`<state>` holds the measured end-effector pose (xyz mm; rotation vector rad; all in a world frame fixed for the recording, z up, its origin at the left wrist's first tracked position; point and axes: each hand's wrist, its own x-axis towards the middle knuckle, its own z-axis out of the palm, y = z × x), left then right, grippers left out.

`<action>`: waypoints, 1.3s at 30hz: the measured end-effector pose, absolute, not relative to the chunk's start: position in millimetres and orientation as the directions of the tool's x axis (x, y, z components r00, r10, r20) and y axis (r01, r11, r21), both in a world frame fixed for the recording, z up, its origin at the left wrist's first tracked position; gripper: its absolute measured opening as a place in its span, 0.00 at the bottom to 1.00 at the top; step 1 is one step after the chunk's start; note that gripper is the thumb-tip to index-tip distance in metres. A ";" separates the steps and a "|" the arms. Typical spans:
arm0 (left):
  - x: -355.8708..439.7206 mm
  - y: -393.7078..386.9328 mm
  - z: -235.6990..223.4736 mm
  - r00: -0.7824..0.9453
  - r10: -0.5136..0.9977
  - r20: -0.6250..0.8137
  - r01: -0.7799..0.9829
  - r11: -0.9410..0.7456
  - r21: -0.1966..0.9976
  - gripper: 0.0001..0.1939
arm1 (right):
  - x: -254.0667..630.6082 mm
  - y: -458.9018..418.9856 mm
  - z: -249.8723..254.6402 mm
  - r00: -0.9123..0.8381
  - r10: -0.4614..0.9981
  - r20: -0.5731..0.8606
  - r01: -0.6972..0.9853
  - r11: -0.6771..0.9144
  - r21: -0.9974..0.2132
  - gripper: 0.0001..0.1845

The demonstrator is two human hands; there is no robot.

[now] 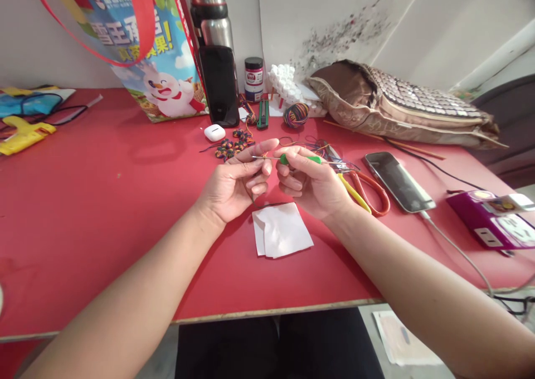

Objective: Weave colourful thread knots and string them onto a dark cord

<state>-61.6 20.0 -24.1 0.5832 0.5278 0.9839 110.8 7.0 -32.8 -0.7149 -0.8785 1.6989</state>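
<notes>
My right hand (311,178) is closed around the green grip of a thin crochet hook (314,159). The hook's metal shaft points left, and its tip reaches the fingertips of my left hand (234,186). Thumb and fingers of that left hand pinch a small bit of yarn (264,155), mostly hidden; a dark strand hangs below them. Just behind the hands lie knotted multicoloured yarn flowers (234,144). A ball of the same yarn (295,115) sits farther back. Below my hands, folded white paper (284,231) lies on the red table (125,228).
Scissors with red and yellow handles (371,194) and a charging phone (399,181) lie right, near a purple power strip (493,217). Behind stand a gift bag (167,89), a black phone (219,86), a paint jar (253,78) and a green cutter (263,114). A yellow glue gun (25,134) lies left.
</notes>
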 end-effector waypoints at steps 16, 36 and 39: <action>-55.5 14.9 -24.4 0.399 0.915 -0.066 -0.577 0.306 0.757 0.18 | 106.5 1.9 -30.7 -0.159 0.982 0.104 -0.419 0.028 -0.908 0.16; -57.9 20.6 -25.6 0.402 0.901 -0.162 -0.570 0.385 0.726 0.13 | 110.6 5.1 -34.7 -0.133 0.985 0.110 -0.366 0.054 -0.929 0.15; -57.9 20.5 -26.8 0.415 0.897 -0.152 -0.562 0.383 0.733 0.10 | 110.4 4.2 -34.5 -0.139 0.982 0.130 -0.370 0.070 -0.926 0.13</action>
